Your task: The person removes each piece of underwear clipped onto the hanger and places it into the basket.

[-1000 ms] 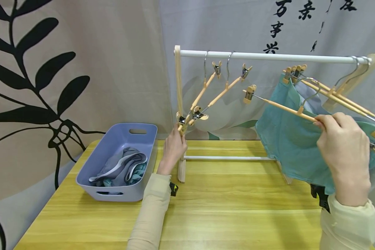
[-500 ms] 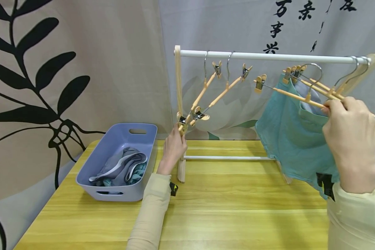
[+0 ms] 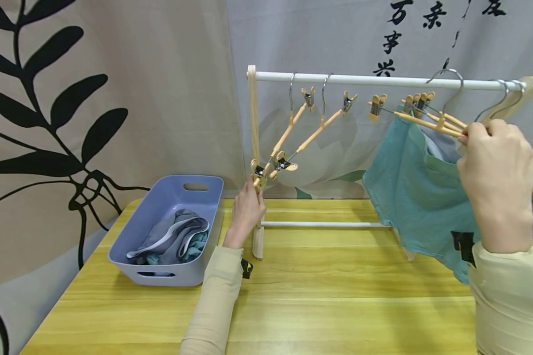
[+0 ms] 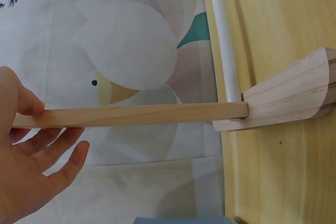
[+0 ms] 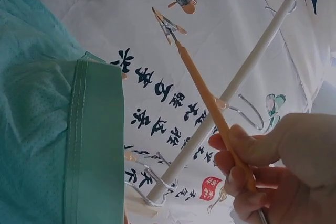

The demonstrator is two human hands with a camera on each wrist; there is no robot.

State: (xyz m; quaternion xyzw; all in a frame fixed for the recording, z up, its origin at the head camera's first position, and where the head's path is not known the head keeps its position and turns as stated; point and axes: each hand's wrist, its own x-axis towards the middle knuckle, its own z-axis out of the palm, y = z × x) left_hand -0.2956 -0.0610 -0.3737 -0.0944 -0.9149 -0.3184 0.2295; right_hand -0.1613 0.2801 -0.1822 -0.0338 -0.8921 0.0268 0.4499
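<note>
My left hand (image 3: 247,213) grips the left wooden post (image 4: 157,115) of a small clothes rack, thumb on one side and fingers on the other in the left wrist view. With my right hand (image 3: 499,182) I hold the wooden bar of a clip hanger (image 5: 202,85) that bears no cloth. Its metal hook (image 3: 454,79) stands level with the rack's white rail (image 3: 373,80); whether it sits over the rail I cannot tell. Close behind that hand hangs teal cloth (image 3: 422,197), clipped to hangers at the rack's right end.
Two bare clip hangers (image 3: 322,128) hang at the rail's left end. A blue-purple basket (image 3: 129,246) with folded grey and teal cloth (image 3: 173,236) stands on the wooden table (image 3: 337,305), left of the rack. A printed curtain (image 3: 173,74) hangs behind.
My right hand has raised the bare hanger and moved it slightly right, bringing its hook up from below the rail to the rail's height. My left hand has stayed on the post.
</note>
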